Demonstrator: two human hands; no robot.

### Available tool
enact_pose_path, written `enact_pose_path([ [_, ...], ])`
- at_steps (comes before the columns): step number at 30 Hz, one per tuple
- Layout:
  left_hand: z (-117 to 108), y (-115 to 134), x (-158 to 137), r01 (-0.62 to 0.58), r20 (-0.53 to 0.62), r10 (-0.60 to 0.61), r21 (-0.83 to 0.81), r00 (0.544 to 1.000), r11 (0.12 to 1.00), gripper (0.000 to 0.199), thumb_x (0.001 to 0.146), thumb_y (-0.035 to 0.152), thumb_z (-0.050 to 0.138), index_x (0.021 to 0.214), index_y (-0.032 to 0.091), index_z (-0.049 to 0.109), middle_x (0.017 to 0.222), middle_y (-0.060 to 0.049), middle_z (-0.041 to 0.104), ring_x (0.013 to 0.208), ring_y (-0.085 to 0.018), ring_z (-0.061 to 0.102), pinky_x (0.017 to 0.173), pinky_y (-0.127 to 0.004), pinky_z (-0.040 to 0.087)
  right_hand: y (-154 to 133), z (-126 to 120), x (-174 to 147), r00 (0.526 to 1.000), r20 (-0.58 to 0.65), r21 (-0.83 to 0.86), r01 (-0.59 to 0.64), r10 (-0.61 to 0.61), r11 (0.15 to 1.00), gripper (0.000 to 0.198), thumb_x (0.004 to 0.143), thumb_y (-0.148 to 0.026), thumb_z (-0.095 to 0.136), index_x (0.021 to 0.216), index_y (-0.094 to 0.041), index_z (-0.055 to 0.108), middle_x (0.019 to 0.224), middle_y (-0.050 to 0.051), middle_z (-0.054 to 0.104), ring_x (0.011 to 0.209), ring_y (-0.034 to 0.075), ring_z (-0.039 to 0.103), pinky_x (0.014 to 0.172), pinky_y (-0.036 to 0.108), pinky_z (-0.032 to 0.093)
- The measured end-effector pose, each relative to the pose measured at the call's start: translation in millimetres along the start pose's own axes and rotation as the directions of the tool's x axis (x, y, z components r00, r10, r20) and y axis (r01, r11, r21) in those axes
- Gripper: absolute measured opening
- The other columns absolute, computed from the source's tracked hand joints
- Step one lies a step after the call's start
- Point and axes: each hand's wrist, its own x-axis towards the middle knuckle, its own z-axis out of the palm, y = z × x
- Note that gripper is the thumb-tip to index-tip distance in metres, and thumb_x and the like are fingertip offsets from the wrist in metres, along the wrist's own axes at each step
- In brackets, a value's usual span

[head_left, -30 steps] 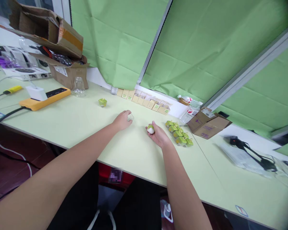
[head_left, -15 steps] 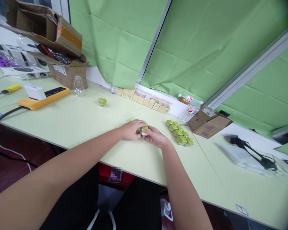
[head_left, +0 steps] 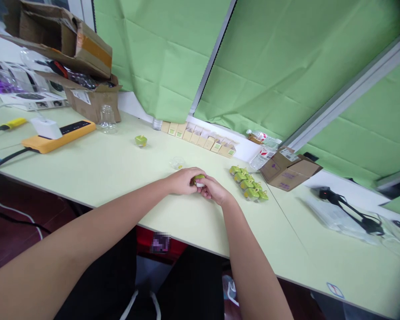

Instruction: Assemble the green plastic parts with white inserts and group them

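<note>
Above the table's front half, both of my hands close round one small green-topped container [head_left: 199, 178] with a whitish lower part. My left hand [head_left: 186, 181] wraps it from the left, and its fingers cover much of it. From the right, my right hand [head_left: 214, 189] grips it with thumb and fingers. Just beyond my left hand lies a small clear plastic piece [head_left: 177, 163] with a yellow spot. Several similar green-lidded containers [head_left: 248, 183] stand in rows to the right. One more green-lidded container [head_left: 140, 141] sits alone to the left.
Small cardboard boxes [head_left: 200, 137] line the table's back edge. At left are an orange power strip [head_left: 58, 137], a clear jar [head_left: 107, 119], a yellow screwdriver [head_left: 13, 124] and stacked cartons [head_left: 93, 100]. Bottles [head_left: 262, 156], an open carton [head_left: 288, 171] and a black strap-like device [head_left: 350, 211] are at right.
The held container has turned slightly between my hands, and my left fingers have shifted on it. The clear plastic piece shows more fully beyond my left hand.
</note>
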Motion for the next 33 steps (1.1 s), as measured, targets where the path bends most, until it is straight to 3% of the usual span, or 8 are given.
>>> enact_pose_path([
  [6,-1,6,2,0.010,0.011,-0.009,-0.054,1.000,0.999,0.046,0.073,0.006,0.053,0.116,0.020,0.064,0.113,-0.006,0.068,0.101,-0.020,0.063,0.086,-0.031,0.050,1,3,2,0.999,-0.033,0.029,0.007,-0.006,1.000,0.023,0.074,-0.039,0.060,0.087,-0.022,0.054,0.051,-0.008,0.045,0.035,0.007,0.030,0.031,0.020,0.015],
  [12,4,0,2,0.101,0.029,-0.100,-0.034,0.995,0.994,0.043,0.077,0.013,0.057,0.119,0.019,0.063,0.115,-0.008,0.069,0.103,-0.023,0.065,0.091,-0.036,0.051,1,5,2,0.998,-0.061,0.040,0.031,-0.029,0.999,0.018,0.073,-0.038,0.054,0.079,-0.021,0.051,0.048,-0.007,0.045,0.034,0.008,0.032,0.030,0.021,0.017],
  [16,7,-2,-1,0.142,0.002,-0.142,0.004,0.990,0.990,0.060,0.078,0.015,0.056,0.138,0.018,0.051,0.137,-0.012,0.058,0.123,-0.027,0.056,0.104,-0.040,0.046,2,5,2,0.996,-0.075,0.046,0.061,-0.058,0.997,0.017,0.072,-0.037,0.052,0.073,-0.020,0.051,0.049,-0.005,0.047,0.035,0.009,0.036,0.031,0.022,0.021],
  [19,9,0,-1,0.081,0.017,-0.081,-0.001,0.997,0.997,0.069,0.079,0.009,0.051,0.146,0.022,0.042,0.149,-0.009,0.047,0.133,-0.024,0.048,0.111,-0.039,0.040,1,6,3,0.997,-0.075,0.049,0.036,-0.032,0.998,0.017,0.071,-0.036,0.051,0.066,-0.021,0.048,0.046,-0.005,0.044,0.034,0.008,0.034,0.030,0.022,0.019],
  [27,12,3,7,-0.004,-0.024,0.002,-0.108,1.000,0.994,0.052,0.081,0.006,0.050,0.130,0.019,0.058,0.133,-0.009,0.061,0.121,-0.021,0.057,0.106,-0.038,0.043,-2,7,2,1.000,-0.018,0.065,-0.013,0.015,0.998,0.017,0.071,-0.034,0.048,0.059,-0.023,0.043,0.040,-0.008,0.033,0.031,0.008,0.022,0.030,0.022,0.013],
  [33,6,5,6,0.037,-0.032,-0.044,-0.185,0.999,0.982,0.047,0.074,0.005,0.052,0.118,0.019,0.064,0.116,-0.007,0.067,0.102,-0.019,0.063,0.088,-0.031,0.049,-2,6,-1,0.999,-0.034,0.081,0.036,-0.033,0.996,0.019,0.074,-0.035,0.057,0.066,-0.023,0.045,0.042,-0.011,0.027,0.033,0.007,0.024,0.031,0.021,0.016],
])
